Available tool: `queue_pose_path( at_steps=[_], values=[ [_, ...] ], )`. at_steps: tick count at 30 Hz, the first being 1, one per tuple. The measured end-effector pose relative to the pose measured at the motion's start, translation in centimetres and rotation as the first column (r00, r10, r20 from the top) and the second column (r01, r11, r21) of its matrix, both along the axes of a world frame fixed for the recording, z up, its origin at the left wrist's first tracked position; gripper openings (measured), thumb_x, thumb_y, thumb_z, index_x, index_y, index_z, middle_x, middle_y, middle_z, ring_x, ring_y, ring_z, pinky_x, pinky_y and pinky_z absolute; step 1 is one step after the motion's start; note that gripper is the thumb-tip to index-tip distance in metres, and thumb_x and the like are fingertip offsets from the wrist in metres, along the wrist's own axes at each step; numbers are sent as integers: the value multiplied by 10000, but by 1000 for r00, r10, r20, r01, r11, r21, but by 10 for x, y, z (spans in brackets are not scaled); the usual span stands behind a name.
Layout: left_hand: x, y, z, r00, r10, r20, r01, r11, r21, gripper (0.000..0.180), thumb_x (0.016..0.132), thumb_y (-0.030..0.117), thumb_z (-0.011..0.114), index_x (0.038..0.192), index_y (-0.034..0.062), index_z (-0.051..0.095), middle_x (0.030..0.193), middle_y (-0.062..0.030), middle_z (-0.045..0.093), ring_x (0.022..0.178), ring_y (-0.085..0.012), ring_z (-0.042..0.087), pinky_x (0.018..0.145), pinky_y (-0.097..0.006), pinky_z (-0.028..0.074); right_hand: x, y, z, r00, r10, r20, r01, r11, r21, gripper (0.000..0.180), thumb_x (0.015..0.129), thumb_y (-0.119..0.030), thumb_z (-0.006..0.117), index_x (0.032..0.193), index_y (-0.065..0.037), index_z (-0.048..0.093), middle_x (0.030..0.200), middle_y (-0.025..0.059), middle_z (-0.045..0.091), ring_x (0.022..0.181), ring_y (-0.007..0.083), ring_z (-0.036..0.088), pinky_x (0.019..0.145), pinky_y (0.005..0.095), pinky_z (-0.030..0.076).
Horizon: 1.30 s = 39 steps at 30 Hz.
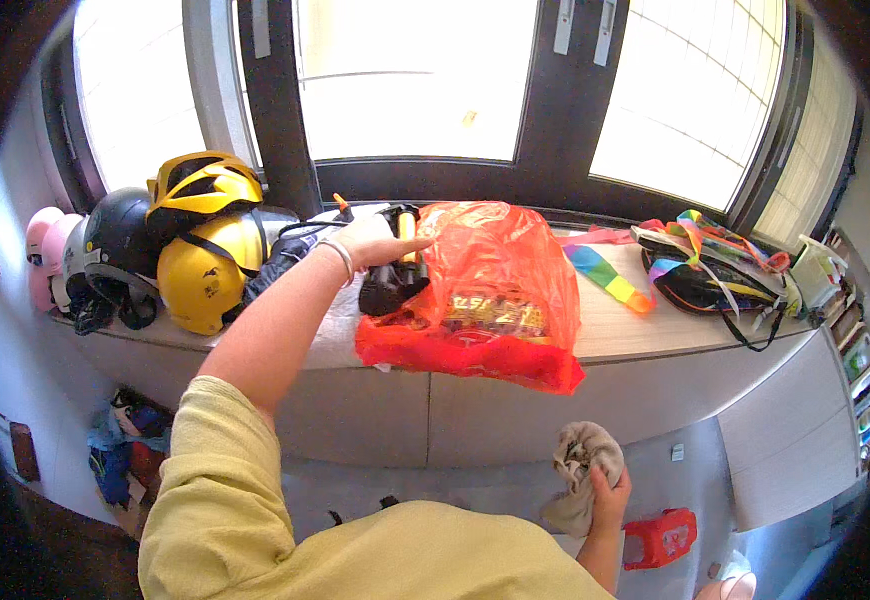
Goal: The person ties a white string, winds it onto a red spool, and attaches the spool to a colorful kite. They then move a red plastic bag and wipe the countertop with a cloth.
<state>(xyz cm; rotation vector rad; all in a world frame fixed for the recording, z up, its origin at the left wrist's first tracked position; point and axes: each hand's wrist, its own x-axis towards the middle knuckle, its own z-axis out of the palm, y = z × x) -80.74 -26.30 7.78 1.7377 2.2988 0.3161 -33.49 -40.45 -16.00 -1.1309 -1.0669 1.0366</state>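
With the left hand [370, 240] closing its fingers on the black pump [395, 275] at twelve o'clock, touching the red bag [485, 290], the bag could slide off the surface [645, 325] while the right hand [605, 495] grips a rag [580, 460].

A room at home, by my window sill

Helmets [170, 240] lie left of my fingers [380, 240], a rainbow strap [605, 275] to their right (household clutter), windows [410, 80] beyond.
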Motion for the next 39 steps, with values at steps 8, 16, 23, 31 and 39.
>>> queue_pose_path(
  at_steps=[8,16,23,31,39],
  values=[
    [-4,28,-12,947,238,216,-209,967,-148,959,609,673,701,1170,-89,541,1104,-197,602,851,-294,654,662,-389,547,50,38,-2,997,47,-63,-49,999,-23,385,767,-79,713,1128,-11,596,1039,50,633,928,153,589,846,301,461],
    [8,19,-10,866,141,480,-52,980,-194,646,658,468,792,1090,23,614,915,-81,650,785,-147,613,700,-268,478,57,59,6,992,18,-128,-32,993,-115,368,781,-69,699,1131,-15,600,1042,51,640,936,155,599,842,303,472],
    [-19,23,-14,690,161,706,-118,987,-110,719,670,391,748,1221,19,473,1108,-121,582,912,-200,589,733,-328,467,44,54,2,980,-47,-193,30,995,-90,360,770,-99,719,1107,-28,611,1004,42,647,888,149,607,814,299,480],
    [-45,17,-14,248,215,945,-60,977,-206,230,736,262,704,858,77,642,760,-66,686,627,-170,660,640,-292,555,66,45,-21,958,-281,63,286,951,-114,381,776,-115,717,1117,4,596,1052,78,633,922,168,599,826,308,476],
    [-50,-13,14,-107,-238,965,-12,971,238,418,778,216,585,1079,-73,566,889,-166,669,742,-225,682,727,-304,572,35,54,-9,980,-199,1,199,980,-9,358,823,-99,663,1152,9,572,1066,99,624,924,193,612,818,321,496]
  ],
)
